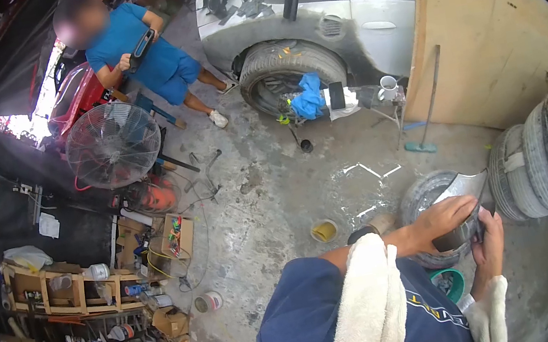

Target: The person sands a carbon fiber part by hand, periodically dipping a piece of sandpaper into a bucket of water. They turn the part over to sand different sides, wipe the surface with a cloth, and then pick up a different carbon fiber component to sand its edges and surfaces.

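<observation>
Over a tyre (418, 199) lying on the floor, both my hands are on a curved panel piece (463, 185), silver-grey at its far end and dark nearer me. My left hand (447, 220) lies across the top of it, fingers bent over the surface. From the other side my right hand (491, 237) grips its edge with the thumb up. Part of the panel is hidden behind my fingers. Just below, a green bucket (458, 285) is partly covered by my shirt. A pale towel (362, 301) hangs over my shoulder.
Stacked tyres (518, 166) stand at the right beside a leaning plywood sheet (483, 34) and a broom (422, 146). A partly sanded car (380, 23) is ahead. Another person (141, 48) holds a dark object near a large fan (114, 145). A yellow-lined tub (324, 230) sits on the floor.
</observation>
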Demonstrator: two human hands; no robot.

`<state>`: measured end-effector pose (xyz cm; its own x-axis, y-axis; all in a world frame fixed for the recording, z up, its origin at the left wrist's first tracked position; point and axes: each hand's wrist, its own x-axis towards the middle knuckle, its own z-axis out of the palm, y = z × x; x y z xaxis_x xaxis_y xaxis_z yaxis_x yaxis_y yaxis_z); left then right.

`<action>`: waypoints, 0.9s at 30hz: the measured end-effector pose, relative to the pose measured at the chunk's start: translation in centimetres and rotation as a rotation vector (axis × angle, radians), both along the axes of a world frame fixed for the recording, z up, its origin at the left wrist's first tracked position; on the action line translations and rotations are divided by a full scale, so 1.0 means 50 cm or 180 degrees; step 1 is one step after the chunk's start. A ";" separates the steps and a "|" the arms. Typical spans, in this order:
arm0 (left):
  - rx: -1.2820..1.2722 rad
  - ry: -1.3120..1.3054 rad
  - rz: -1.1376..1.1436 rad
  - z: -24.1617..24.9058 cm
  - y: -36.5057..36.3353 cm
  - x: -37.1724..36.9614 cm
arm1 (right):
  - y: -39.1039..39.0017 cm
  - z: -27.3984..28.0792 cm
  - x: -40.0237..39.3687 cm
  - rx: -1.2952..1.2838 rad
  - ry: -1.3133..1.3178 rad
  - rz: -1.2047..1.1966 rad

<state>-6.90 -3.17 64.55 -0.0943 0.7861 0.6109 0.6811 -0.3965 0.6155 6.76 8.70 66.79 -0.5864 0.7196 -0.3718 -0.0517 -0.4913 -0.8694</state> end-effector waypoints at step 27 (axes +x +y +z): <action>0.0089 0.0038 0.0006 -0.018 -0.042 0.035 | -0.026 0.009 0.036 -0.0138 0.0001 0.0190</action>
